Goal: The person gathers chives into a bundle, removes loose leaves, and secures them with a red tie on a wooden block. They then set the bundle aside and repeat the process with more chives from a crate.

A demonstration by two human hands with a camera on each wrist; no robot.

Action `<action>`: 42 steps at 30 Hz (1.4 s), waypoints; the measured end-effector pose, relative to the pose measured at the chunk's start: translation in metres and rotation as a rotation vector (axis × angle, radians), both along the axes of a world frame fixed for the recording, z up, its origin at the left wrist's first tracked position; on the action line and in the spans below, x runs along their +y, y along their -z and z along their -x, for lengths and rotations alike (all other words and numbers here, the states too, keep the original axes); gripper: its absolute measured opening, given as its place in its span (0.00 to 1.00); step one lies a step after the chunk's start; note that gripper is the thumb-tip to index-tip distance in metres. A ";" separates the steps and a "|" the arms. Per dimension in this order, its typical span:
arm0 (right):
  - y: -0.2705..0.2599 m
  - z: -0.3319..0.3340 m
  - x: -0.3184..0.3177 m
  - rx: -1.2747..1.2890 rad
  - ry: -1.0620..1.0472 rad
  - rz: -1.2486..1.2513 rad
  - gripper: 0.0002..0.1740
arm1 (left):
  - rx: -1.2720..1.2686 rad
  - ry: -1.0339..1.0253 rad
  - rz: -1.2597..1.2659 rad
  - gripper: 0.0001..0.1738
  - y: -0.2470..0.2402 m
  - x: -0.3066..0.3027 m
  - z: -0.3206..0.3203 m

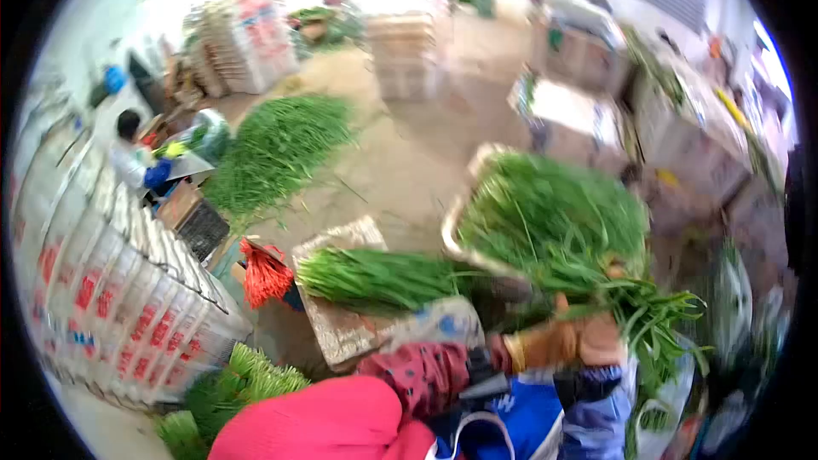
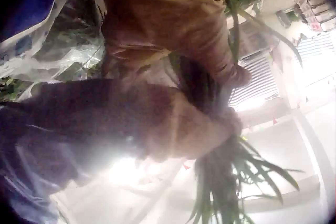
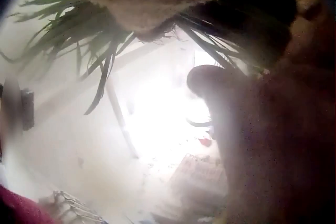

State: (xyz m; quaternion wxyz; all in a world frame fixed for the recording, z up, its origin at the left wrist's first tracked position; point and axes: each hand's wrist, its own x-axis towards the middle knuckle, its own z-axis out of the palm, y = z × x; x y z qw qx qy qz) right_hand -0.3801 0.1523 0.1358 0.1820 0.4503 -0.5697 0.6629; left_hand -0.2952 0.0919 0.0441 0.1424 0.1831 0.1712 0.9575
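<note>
Both hands are close together at the lower right of the head view, on a bunch of garlic chives (image 1: 665, 315). My left hand (image 1: 550, 346), with a yellow-brown covering at the wrist, grips the stems; in the left wrist view its fingers curl round them. My right hand (image 1: 601, 339), coming from a denim-blue sleeve, grips the same bunch beside it. Long flat leaves (image 2: 220, 187) hang out past the right hand in the left wrist view. Leaves (image 3: 89, 35) also spread across the top of the right wrist view, which is blurred and glaring.
A pale crate (image 1: 452, 234) heaped with chives stands just ahead. Left of it, a chive bundle (image 1: 375, 277) lies on a board (image 1: 341, 336), near red ties (image 1: 264, 273). Stacked white foam boxes (image 1: 128, 307) line the left. Another person (image 1: 128, 149) sits beside a chive pile (image 1: 285, 145).
</note>
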 end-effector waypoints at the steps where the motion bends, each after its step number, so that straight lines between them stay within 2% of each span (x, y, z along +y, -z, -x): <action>1: -0.002 -0.023 0.032 0.136 0.022 -0.079 0.17 | -0.062 0.028 -0.002 0.40 -0.006 0.006 -0.019; 4: -0.010 -0.067 0.051 0.307 -0.046 -0.226 0.19 | -0.150 0.088 0.092 0.38 -0.037 -0.013 -0.044; 6: -0.007 -0.099 0.061 0.301 -0.059 -0.462 0.21 | -0.201 0.157 0.131 0.36 -0.052 -0.017 -0.057; 9: -0.010 -0.133 0.068 0.369 -0.037 -0.498 0.18 | -0.260 0.208 0.170 0.34 -0.068 -0.017 -0.071; 12: -0.013 -0.151 0.076 0.410 0.032 -0.539 0.18 | -0.380 0.089 0.172 0.32 -0.062 -0.024 -0.082; 13: -0.006 -0.154 0.077 0.422 0.016 -0.543 0.20 | -0.406 -0.071 0.331 0.30 -0.045 -0.028 -0.095; 14: -0.013 -0.154 0.088 0.332 -0.196 -0.615 0.25 | -0.431 -0.054 0.387 0.28 -0.047 -0.036 -0.092; 15: -0.013 -0.154 0.094 0.120 -0.392 -0.488 0.26 | -0.455 -0.035 0.442 0.26 -0.050 -0.044 -0.088; 16: -0.011 -0.159 0.103 -0.093 -0.580 -0.354 0.27 | -0.491 0.172 0.395 0.25 -0.058 -0.055 -0.075; 17: -0.012 -0.165 0.118 -0.531 -0.650 -0.387 0.29 | -0.503 0.142 0.495 0.25 -0.064 -0.061 -0.076; 18: 0.006 -0.170 0.110 -0.789 -0.510 -0.256 0.30 | -0.518 0.112 0.593 0.24 -0.068 -0.064 -0.078; 20: 0.023 -0.163 0.102 -1.311 -0.328 -0.302 0.31 | -0.583 0.102 0.739 0.21 -0.079 -0.065 -0.085; 21: 0.038 -0.161 0.093 -1.423 -0.464 -0.247 0.31 | -0.522 0.109 0.855 0.20 -0.084 -0.064 -0.085; 22: 0.047 -0.166 0.090 -1.576 -0.699 -0.001 0.32 | -0.455 0.120 0.970 0.19 -0.087 -0.062 -0.086; 24: 0.032 -0.170 0.076 -1.639 -0.750 0.328 0.30 | -0.384 0.093 1.032 0.19 -0.092 -0.055 -0.094; 25: 0.036 -0.165 0.081 -1.387 -0.718 0.118 0.33 | -0.396 0.128 1.119 0.19 -0.091 -0.056 -0.102; 27: 0.060 -0.142 0.069 -1.280 -0.749 0.265 0.37 | -0.399 0.204 1.314 0.19 -0.088 -0.065 -0.117; 28: 0.091 -0.130 0.047 -1.400 -0.807 0.635 0.39 | -0.376 0.205 1.310 0.20 -0.083 -0.070 -0.126; 29: 0.119 -0.117 0.047 -1.334 -0.528 0.584 0.40 | -0.349 0.248 1.360 0.20 -0.084 -0.076 -0.133; 31: 0.119 -0.100 0.064 -1.356 -0.608 0.819 0.38 | -0.317 0.348 1.463 0.20 -0.080 -0.090 -0.149; 32: 0.130 -0.090 0.068 -1.381 -0.596 0.851 0.36 | -0.305 0.376 1.451 0.21 -0.077 -0.096 -0.160; 34: 0.222 -0.046 0.068 -1.496 -0.632 0.887 0.32 | -0.203 0.351 1.473 0.21 -0.081 -0.099 -0.177; 35: 0.210 -0.050 0.081 -1.650 -0.571 0.792 0.28 | -0.272 0.396 1.419 0.22 -0.083 -0.099 -0.183; 36: 0.175 -0.052 0.092 -1.799 -0.510 0.685 0.25 | -0.341 0.437 1.362 0.22 -0.085 -0.099 -0.189; 37: 0.137 -0.063 0.087 -1.821 -0.114 0.557 0.20 | -0.408 0.472 1.303 0.22 -0.086 -0.099 -0.193; 38: 0.139 -0.059 0.093 -1.689 0.055 0.325 0.19 | -0.395 0.494 1.302 0.23 -0.086 -0.100 -0.197; 40: 0.151 -0.051 0.104 -1.486 0.174 -0.160 0.20 | -0.364 0.544 1.302 0.24 -0.084 -0.103 -0.206; 41: 0.168 -0.039 0.107 -1.499 0.259 -0.298 0.20 | -0.265 0.481 1.322 0.27 -0.080 -0.106 -0.212; 42: 0.185 -0.026 0.110 -1.514 0.337 -0.438 0.19 | -0.418 0.672 1.378 0.33 -0.081 -0.112 -0.212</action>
